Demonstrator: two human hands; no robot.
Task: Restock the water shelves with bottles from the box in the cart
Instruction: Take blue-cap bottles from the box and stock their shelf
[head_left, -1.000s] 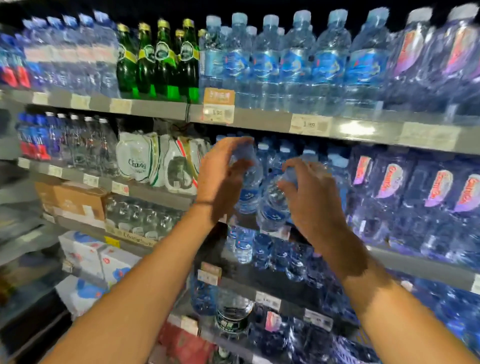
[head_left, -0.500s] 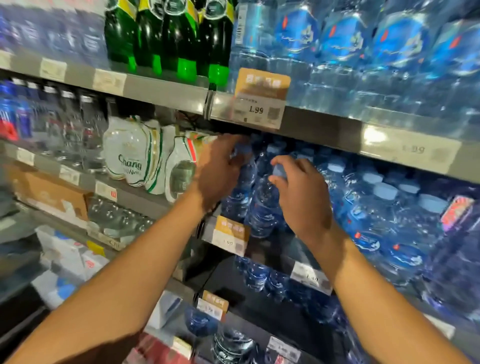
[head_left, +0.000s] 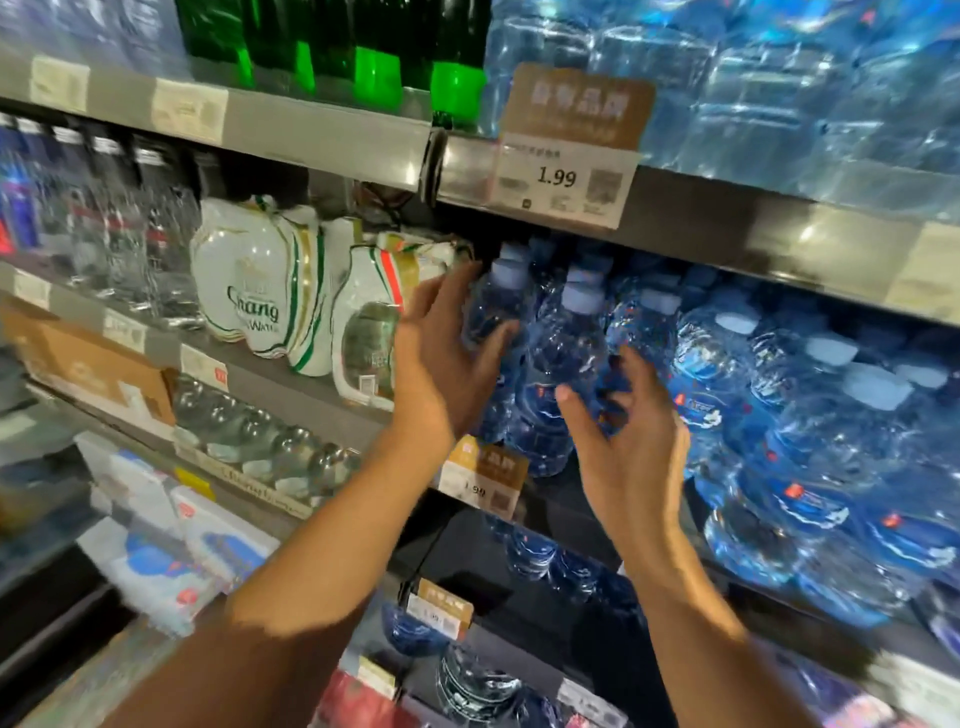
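Honestly, easy handling — small clear blue-tinted plastic water bottle (head_left: 496, 317) standing on the middle shelf (head_left: 566, 499), left hand (head_left: 447, 358) wrapped round its ribbed waist. Full, so fairly heavy; thin walls, a bit slick — best held mid-body. Right hand (head_left: 631, 452) spread wide, holding nothing.

Shelving: grey metal shelf rails (head_left: 322, 132) run in tiers across the whole view, slanting down to the right.
Price tags: pale labels sit along the rails; a brown-topped tag (head_left: 569, 150) reads 1.99, and a smaller one (head_left: 483, 475) hangs a tier lower.
Interior: the back of the lower bay (head_left: 467, 561) is dark.
Light: bright glare spots on the right rail (head_left: 810, 234); the edges are blurred.
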